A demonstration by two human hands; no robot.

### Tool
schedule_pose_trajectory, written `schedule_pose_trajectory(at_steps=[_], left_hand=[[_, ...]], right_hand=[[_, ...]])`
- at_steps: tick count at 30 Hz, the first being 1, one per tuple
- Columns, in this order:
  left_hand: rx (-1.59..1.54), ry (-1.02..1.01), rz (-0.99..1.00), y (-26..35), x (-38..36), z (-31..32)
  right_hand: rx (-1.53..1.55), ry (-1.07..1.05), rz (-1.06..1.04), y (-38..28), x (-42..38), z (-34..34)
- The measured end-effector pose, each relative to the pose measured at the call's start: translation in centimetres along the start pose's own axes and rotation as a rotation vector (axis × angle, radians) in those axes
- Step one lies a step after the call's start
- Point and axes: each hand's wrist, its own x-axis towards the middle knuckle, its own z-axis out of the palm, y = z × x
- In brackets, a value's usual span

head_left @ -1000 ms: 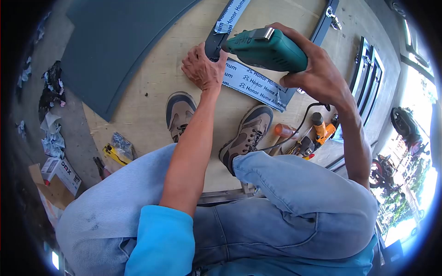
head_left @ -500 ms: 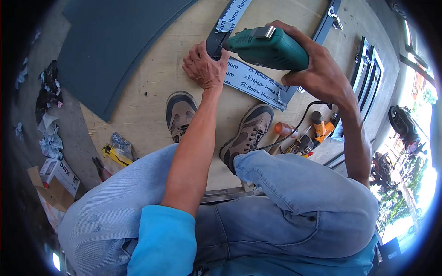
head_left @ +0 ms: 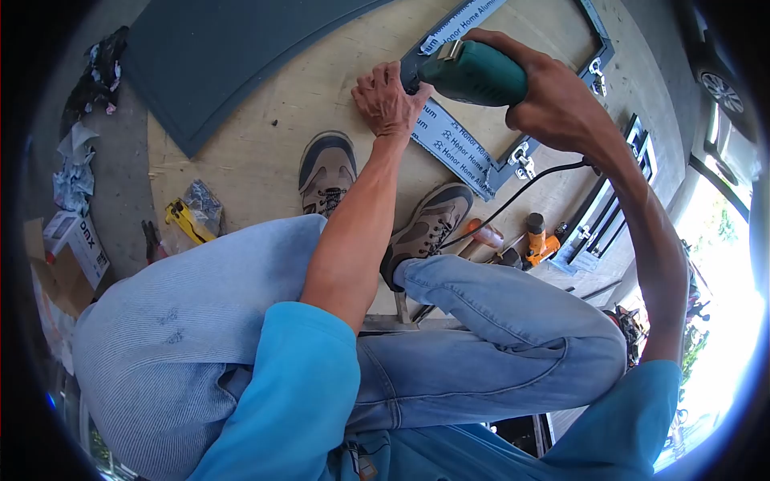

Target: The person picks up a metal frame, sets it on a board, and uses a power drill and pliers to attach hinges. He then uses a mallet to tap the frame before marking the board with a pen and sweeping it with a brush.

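My right hand (head_left: pixel 561 108) is wrapped round the grip of a green corded drill (head_left: pixel 481 74), whose nose points left at the corner of a dark metal frame (head_left: pixel 505 172). At that corner, my left hand (head_left: pixel 389 104) grips the frame, thumb close to the drill's front end. The drill's tip is hidden at the corner. Printed blue-white protective film (head_left: pixel 455 146) covers the frame's near bar, and more of it runs along the upper bar. Silver hinges (head_left: pixel 521 162) sit on the frame's right side.
Plywood (head_left: pixel 265 168) lies under my shoes, with a large dark panel (head_left: pixel 216 72) at upper left. An orange tool (head_left: pixel 543 247) and a yellow cutter (head_left: pixel 191 222) lie nearby. The drill's black cord (head_left: pixel 513 196) crosses right of my shoe. Another black frame (head_left: pixel 605 208) rests farther right.
The view has shifted, so frame, drill and left hand appear farther right and slightly higher. Both hands keep their holds, and the drill stays at the same corner, its body seen more end-on.
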Motion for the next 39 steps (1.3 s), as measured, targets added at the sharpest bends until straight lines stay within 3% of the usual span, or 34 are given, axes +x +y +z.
schedule_pose_trajectory(at_steps=[3, 9, 14, 21, 39], left_hand=[[0.051, -0.056, 0.009, -0.1, -0.1, -0.1], [0.042, -0.045, 0.044, -0.3, -0.1, 0.1], [0.022, -0.059, 0.017, -0.1, 0.0, -0.1], [0.101, -0.085, 0.027, -0.1, 0.0, -0.2], [0.054, -0.108, 0.034, -0.2, 0.3, -0.2]], right_hand=[[-0.022, -0.043, 0.057, -0.5, -1.0, 0.9], [-0.056, 0.099, -0.006, -0.5, -1.8, 1.9], [-0.046, -0.014, 0.084, -0.9, -1.0, 1.7], [-0.045, 0.004, 0.090, -0.8, -1.6, 2.2], [-0.126, 0.112, 0.001, -0.8, -1.3, 2.8]])
